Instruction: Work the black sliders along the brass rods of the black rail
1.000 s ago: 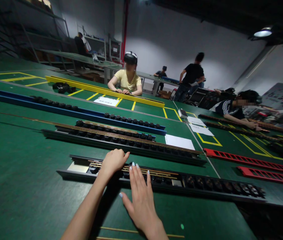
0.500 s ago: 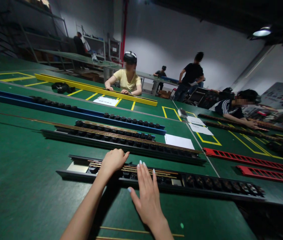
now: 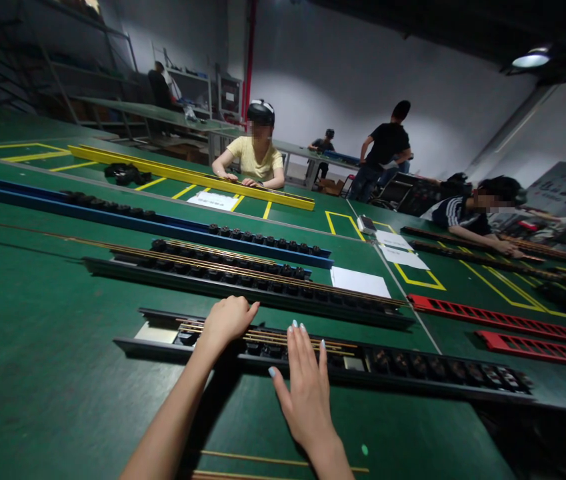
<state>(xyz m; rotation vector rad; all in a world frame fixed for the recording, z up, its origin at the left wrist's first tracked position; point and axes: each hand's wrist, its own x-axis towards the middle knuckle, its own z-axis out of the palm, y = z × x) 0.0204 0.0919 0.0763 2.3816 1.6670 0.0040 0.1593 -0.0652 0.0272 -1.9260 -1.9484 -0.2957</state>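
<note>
One white sheet [image 3: 213,201] bears illegible print; left hand [image 3: 230,319] curls over rods [image 3: 273,337], grip unclear, right hand [image 3: 309,393] spreads flat.

A green table [image 3: 37,313], marked with yellow lines [image 3: 37,157], carries a black rail [image 3: 145,349] near the front, then a second black rail [image 3: 357,316], a blue rail [image 3: 177,232] and a yellow rail [image 3: 187,179] farther back. Two red rails [image 3: 417,303] lie to the right, and a white sheet [image 3: 360,282] sits just beside the blue one's right end. Thin golden rods [image 3: 253,458] rest on the near side.
</note>
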